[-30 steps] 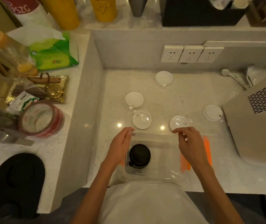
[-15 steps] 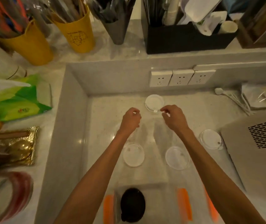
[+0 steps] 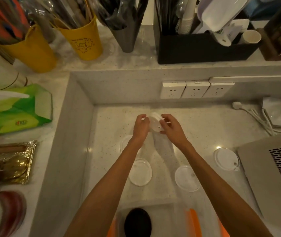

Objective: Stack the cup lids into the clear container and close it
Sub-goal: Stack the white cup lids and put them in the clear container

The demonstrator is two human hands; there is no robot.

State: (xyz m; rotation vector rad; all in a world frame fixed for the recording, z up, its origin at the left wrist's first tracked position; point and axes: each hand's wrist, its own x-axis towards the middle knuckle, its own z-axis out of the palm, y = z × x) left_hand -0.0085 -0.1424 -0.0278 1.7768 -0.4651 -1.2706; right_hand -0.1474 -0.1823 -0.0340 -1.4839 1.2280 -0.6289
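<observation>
Both hands meet at the back of the sunken counter around a white cup lid, which is lifted and tilted on edge. My left hand pinches its left rim and my right hand grips its right side. Three more lids lie flat: a clear one under my left forearm, a clear one beside my right forearm, and a white one at the right. Another lid is partly hidden by my left wrist. The clear container with orange clips sits at the bottom edge, holding a black lid.
A grey machine fills the right side. Wall sockets and a white cable are at the back. The raised ledge holds yellow cups, a black organiser, a green tissue pack and a gold tray.
Both hands reached from the container to the back of the counter and took hold of the far white lid, lifting and tilting it. The camera tipped upward.
</observation>
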